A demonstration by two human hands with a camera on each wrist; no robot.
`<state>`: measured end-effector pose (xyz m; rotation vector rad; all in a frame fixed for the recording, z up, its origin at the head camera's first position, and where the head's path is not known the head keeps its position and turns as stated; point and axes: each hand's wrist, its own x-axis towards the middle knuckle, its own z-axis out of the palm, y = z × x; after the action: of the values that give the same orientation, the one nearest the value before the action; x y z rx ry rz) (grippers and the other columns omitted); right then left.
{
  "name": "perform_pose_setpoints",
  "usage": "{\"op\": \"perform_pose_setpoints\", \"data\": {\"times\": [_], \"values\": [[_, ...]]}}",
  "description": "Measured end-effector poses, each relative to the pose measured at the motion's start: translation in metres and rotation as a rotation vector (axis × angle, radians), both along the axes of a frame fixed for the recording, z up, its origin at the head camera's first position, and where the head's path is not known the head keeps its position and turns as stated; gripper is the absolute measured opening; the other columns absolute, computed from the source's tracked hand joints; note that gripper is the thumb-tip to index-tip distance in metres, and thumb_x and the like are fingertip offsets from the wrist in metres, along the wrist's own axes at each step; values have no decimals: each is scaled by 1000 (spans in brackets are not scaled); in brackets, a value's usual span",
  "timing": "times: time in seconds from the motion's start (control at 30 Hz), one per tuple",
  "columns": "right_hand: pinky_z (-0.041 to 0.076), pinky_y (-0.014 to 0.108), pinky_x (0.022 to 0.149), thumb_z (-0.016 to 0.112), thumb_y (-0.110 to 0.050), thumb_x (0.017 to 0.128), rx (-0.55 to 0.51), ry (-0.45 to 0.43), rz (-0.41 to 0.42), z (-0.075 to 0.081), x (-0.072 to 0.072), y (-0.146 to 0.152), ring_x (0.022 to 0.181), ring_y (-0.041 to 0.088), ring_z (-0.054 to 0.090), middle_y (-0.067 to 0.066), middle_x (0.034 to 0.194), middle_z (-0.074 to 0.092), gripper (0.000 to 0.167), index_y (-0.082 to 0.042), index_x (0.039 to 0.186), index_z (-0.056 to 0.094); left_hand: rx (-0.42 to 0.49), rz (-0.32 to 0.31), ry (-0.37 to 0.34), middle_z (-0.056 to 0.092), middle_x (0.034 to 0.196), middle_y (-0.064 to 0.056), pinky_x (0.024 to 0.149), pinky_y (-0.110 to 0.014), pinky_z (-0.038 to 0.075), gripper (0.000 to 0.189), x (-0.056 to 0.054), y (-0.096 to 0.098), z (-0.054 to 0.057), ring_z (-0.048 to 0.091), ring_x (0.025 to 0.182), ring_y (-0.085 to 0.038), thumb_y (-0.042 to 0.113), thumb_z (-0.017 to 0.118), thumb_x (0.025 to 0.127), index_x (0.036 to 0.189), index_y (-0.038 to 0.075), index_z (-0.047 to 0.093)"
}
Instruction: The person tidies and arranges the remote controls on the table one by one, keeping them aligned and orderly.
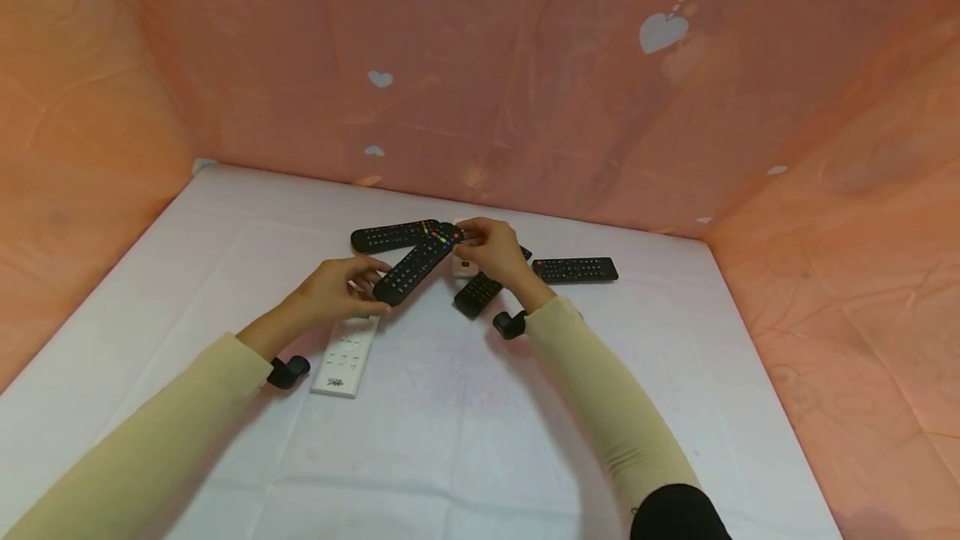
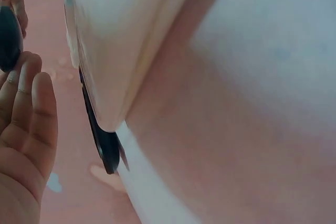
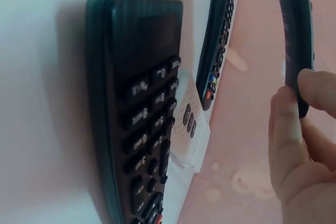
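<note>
A black remote control (image 1: 414, 270) with coloured buttons is held up above the table, tilted between both hands. My right hand (image 1: 491, 250) pinches its far end between thumb and fingers, also plain in the right wrist view. At its near end my left hand (image 1: 333, 290) holds it with thumb and fingertips; in the left wrist view the fingers (image 2: 31, 108) reach up to its dark end. Behind it lies another black remote (image 1: 386, 237). A white remote (image 1: 347, 357) lies below my left hand. Beneath my right wrist is a black remote (image 3: 136, 103), partly over a white device (image 3: 191, 124).
One more black remote (image 1: 576, 270) lies on the right of the white-covered table (image 1: 420, 448). Orange-pink sheeting (image 1: 480, 73) with pale hearts walls the back and both sides. Dark wrist devices (image 1: 288, 372) sit at both cuffs.
</note>
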<state>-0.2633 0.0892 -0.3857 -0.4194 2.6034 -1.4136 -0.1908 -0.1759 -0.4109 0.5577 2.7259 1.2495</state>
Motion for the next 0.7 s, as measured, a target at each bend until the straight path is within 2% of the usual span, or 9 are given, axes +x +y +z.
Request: {"op": "perform_pose_setpoints", "data": {"times": [0.2, 0.47, 0.7], "values": [[57, 36, 78, 67, -8, 89, 16, -12, 25, 0, 0, -3, 103, 26, 67, 16, 125, 62, 44, -7, 132, 58, 9, -15, 11, 69, 94, -9, 68, -24, 53, 54, 8, 5, 0, 62, 78, -14, 13, 83, 73, 122, 3, 62], [56, 26, 74, 65, -10, 89, 110, 2, 105, -2, 1, -8, 102, 24, 67, 14, 117, 67, 42, -8, 131, 59, -16, -4, -5, 69, 88, -4, 65, -23, 52, 58, 24, 10, 0, 61, 73, -10, 17, 84, 71, 123, 4, 62], [53, 27, 76, 66, -10, 88, 229, 75, 207, -5, 5, -13, 97, 23, 68, 12, 120, 66, 42, -9, 129, 60, -118, 34, -20, 70, 85, 4, 67, -27, 49, 61, 41, 14, 5, 60, 73, -8, 31, 84, 70, 123, 9, 62]]}}
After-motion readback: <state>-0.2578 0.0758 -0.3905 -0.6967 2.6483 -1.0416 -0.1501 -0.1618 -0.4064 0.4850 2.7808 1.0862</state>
